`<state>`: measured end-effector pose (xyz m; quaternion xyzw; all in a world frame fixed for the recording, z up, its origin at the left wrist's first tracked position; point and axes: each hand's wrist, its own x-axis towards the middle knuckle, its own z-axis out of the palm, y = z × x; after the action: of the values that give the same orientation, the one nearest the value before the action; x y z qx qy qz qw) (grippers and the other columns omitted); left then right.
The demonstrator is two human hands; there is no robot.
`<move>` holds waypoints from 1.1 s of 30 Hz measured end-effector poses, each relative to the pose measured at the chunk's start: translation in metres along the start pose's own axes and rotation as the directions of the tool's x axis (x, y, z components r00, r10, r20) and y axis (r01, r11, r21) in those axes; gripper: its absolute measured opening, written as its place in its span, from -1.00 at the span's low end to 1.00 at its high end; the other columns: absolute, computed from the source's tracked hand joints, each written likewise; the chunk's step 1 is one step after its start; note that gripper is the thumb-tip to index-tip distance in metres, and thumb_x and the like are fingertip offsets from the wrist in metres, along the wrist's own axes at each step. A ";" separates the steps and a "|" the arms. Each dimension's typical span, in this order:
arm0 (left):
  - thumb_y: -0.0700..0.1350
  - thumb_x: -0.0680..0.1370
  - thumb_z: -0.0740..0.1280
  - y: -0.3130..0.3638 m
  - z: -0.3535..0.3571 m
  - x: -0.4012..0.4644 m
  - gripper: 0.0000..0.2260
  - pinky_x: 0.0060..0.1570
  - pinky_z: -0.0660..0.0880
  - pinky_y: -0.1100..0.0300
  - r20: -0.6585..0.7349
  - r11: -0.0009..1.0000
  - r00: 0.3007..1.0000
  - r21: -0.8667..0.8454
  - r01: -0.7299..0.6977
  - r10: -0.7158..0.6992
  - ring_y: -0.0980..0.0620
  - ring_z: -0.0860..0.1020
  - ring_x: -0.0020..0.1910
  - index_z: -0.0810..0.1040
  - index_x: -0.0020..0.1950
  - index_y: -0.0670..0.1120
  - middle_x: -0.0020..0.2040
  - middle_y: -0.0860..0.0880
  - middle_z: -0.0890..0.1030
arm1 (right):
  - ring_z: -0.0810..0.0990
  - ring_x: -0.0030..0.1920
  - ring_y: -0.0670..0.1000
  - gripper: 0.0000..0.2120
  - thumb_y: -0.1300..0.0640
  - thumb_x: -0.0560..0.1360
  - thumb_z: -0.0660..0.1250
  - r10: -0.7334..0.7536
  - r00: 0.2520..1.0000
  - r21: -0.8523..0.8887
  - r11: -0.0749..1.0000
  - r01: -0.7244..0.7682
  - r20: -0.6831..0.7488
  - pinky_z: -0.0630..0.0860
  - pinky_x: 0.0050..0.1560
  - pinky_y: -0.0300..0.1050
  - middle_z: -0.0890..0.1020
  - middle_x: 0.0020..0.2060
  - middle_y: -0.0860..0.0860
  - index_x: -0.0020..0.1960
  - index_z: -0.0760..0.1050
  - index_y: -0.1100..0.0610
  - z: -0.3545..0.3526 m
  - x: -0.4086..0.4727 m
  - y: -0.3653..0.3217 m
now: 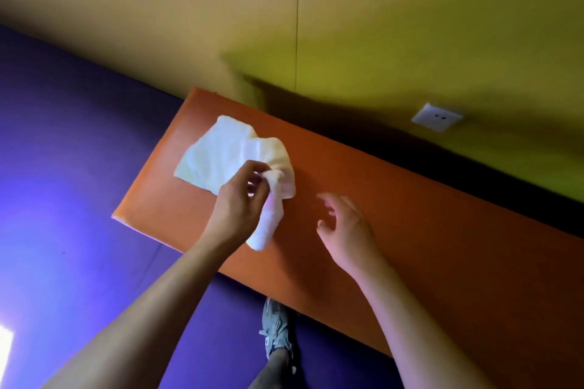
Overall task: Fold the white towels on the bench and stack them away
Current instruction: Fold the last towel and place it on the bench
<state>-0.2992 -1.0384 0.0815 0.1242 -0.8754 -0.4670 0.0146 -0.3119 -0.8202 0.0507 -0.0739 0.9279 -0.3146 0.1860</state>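
An orange padded bench (410, 215) runs along the wall. A white towel (218, 151) lies rumpled near the bench's left end, partly flat and partly bunched. My left hand (240, 199) pinches a gathered part of this towel between thumb and fingers, and a tail of cloth hangs below the hand toward the bench's front edge. My right hand (344, 224) hovers over bare bench surface to the right of the towel, fingers spread and curled, holding nothing. I see only this one towel.
A yellow-green wall (410, 25) stands right behind the bench, with a white socket plate (437, 117) low on it. Purple floor (63, 167) lies to the left and front. My foot in a grey shoe (276, 325) stands at the bench's front edge.
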 end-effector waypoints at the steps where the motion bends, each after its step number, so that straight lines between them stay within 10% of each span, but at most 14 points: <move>1: -0.02 0.60 0.28 0.011 0.004 -0.012 -0.91 -0.15 0.55 0.27 0.005 0.997 0.999 -0.071 0.044 -0.043 0.17 0.62 -0.11 0.51 0.09 0.09 -0.13 0.13 0.63 | 0.55 0.22 -0.04 -0.52 0.09 0.52 0.41 0.004 0.999 0.007 1.000 -0.004 0.033 0.56 0.21 -0.02 0.53 0.23 -0.12 0.40 0.40 -0.12 -0.005 -0.012 0.006; 7: -0.12 0.64 0.28 0.080 0.032 -0.087 -0.88 -0.09 0.67 0.03 0.079 0.919 0.978 -0.336 0.207 -0.191 -0.05 0.68 -0.07 0.51 0.16 0.00 -0.01 -0.12 0.60 | 0.54 0.21 0.04 -0.48 -0.01 0.45 0.49 0.003 0.983 0.038 0.999 -0.010 0.182 0.55 0.20 0.06 0.49 0.18 -0.08 0.35 0.40 -0.14 -0.042 -0.100 0.034; 14: 0.08 0.48 0.30 0.164 0.063 -0.153 -0.85 -0.26 0.64 0.04 0.126 0.882 0.982 -0.434 0.185 -0.144 0.00 0.67 -0.18 0.56 0.02 0.14 -0.10 -0.03 0.66 | 0.60 -0.15 -0.30 -0.81 0.09 0.48 0.50 -0.033 0.996 0.344 0.937 0.059 -0.081 0.50 -0.17 -0.39 0.57 -0.12 -0.26 0.07 0.58 0.00 -0.104 -0.190 0.061; 23: -0.06 0.56 0.33 0.271 0.082 -0.203 -0.95 -0.38 0.53 0.17 0.029 0.785 0.944 -0.547 0.290 -0.328 0.00 0.59 -0.33 0.54 0.00 0.09 -0.26 0.03 0.67 | 0.64 -0.22 -0.15 -0.85 -0.12 0.50 0.43 -0.027 0.928 0.451 0.869 0.206 -0.372 0.54 -0.25 -0.20 0.68 -0.24 -0.17 -0.12 0.61 -0.06 -0.220 -0.286 0.068; 30: -0.09 0.38 0.58 0.350 0.080 -0.271 -0.33 -0.01 0.63 -0.03 0.476 0.675 0.879 -0.642 0.364 -0.021 -0.07 0.67 0.11 0.40 0.44 0.02 0.19 -0.12 0.63 | 0.50 -0.31 -0.07 -0.78 0.11 0.59 0.37 0.147 0.878 0.579 0.798 0.168 -0.456 0.44 -0.29 -0.04 0.62 -0.34 0.07 -0.19 0.58 0.18 -0.278 -0.323 0.044; 33: -0.37 0.48 0.45 0.369 0.085 -0.293 -0.52 -0.12 0.65 0.05 0.381 0.729 0.924 -0.622 0.287 -0.039 -0.10 0.67 0.03 0.49 0.34 -0.06 0.13 -0.15 0.65 | 0.39 -0.41 -0.16 -0.72 0.15 0.63 0.32 0.183 0.861 0.593 0.789 0.158 -0.474 0.36 -0.31 -0.14 0.49 -0.45 -0.06 -0.26 0.50 0.11 -0.299 -0.339 0.033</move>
<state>-0.1032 -0.7049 0.3636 0.1050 -0.6241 -0.7622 -0.1360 -0.1184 -0.5413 0.3509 0.0824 0.7904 -0.6050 -0.0489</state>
